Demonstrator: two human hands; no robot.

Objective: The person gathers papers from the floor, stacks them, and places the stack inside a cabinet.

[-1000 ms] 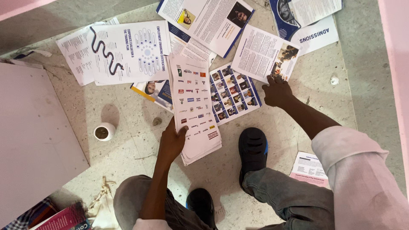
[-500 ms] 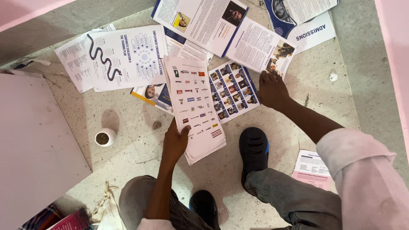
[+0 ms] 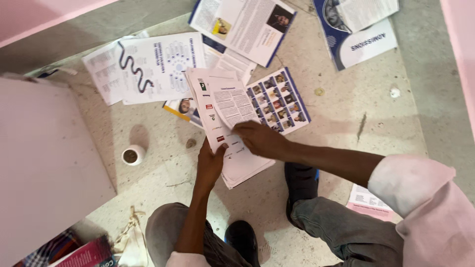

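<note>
The left hand (image 3: pixel 210 163) clamps the near edge of the paper stack (image 3: pixel 232 133), keeping it steady at scene centre above the floor (image 3: pixel 346 99). The right hand (image 3: pixel 260 138), fingers closed on a text sheet (image 3: pixel 232 104), lays it on top.

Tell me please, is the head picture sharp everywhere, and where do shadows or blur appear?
Head view: mostly soft; the right hand and the sheet it lays on the stack of papers are motion-blurred, the left hand less so. The small white cup throws a faint shadow toward the top of the frame. Light is even, with no glare on the floor.
</note>
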